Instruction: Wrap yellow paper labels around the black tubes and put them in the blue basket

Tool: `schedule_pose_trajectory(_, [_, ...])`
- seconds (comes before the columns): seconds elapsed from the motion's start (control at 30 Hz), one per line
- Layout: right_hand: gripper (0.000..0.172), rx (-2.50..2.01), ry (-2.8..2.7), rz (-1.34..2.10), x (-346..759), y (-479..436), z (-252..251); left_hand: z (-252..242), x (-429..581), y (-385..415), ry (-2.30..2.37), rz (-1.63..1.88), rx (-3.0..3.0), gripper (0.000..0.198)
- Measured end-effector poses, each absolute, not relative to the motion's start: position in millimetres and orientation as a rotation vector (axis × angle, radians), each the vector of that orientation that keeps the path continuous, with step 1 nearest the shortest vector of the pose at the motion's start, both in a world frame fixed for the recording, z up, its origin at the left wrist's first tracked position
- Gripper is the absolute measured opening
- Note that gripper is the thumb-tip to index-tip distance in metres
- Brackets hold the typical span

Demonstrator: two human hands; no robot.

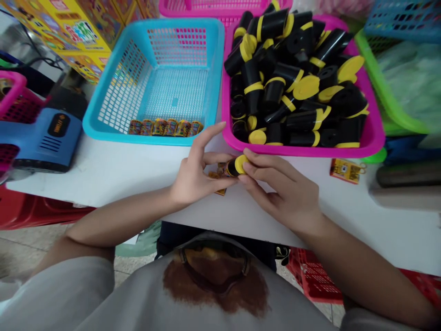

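Over the white table, both of my hands meet around a small black canister with a yellow cap (pixel 234 166). My left hand (pixel 195 172) grips its body between thumb and fingers, index finger raised; a colourful printed wrap shows at that end. The fingertips of my right hand (pixel 280 186) pinch the yellow cap from the right. Partly hidden below my left hand is a small yellow printed piece (pixel 221 191) on the table. Behind my right hand, a pink basket (pixel 303 151) holds many black canisters with yellow caps (pixel 275 87).
A blue basket (pixel 138 136) holds a row of wrapped canisters (pixel 165 128) along its near side. To the left lies a blue heat gun (pixel 48 138); yellow printed boxes (pixel 86 32) stand behind. A small printed box (pixel 345 171) lies right, beside a dark cylinder (pixel 406 174).
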State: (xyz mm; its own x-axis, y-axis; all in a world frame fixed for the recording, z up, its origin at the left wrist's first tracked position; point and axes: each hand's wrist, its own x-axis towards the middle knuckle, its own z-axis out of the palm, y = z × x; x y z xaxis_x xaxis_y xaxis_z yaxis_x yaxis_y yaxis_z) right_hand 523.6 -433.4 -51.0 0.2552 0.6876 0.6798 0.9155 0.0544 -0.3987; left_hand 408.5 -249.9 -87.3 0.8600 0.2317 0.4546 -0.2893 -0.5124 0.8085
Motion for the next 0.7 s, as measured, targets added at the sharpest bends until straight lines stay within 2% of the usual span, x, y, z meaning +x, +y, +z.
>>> schedule_pose_trajectory(0.13, [0.018,-1.714,-1.261,-0.308,517,-432,-56,-86,417,-254,-0.075,0.772,1.909,0.089])
schedule_pose_trajectory(0.3, [0.016,-1.7,-1.255,-0.274,514,-429,-59,-83,419,-257,-0.033,0.711,1.862,0.091])
schedule_pose_trajectory(0.4, [0.025,-1.646,-1.505,-0.268,518,-428,-60,-85,418,-257,-0.001,0.7,1.836,0.091])
schedule_pose_trajectory(0.57, [0.056,-1.65,-1.729,-0.338,521,-427,-61,-86,420,-256,-0.02,0.67,1.814,0.092])
schedule_pose_trajectory(0.7, [0.055,-1.67,-1.711,-0.433,519,-428,-61,-80,423,-256,-0.149,0.428,1.759,0.078])
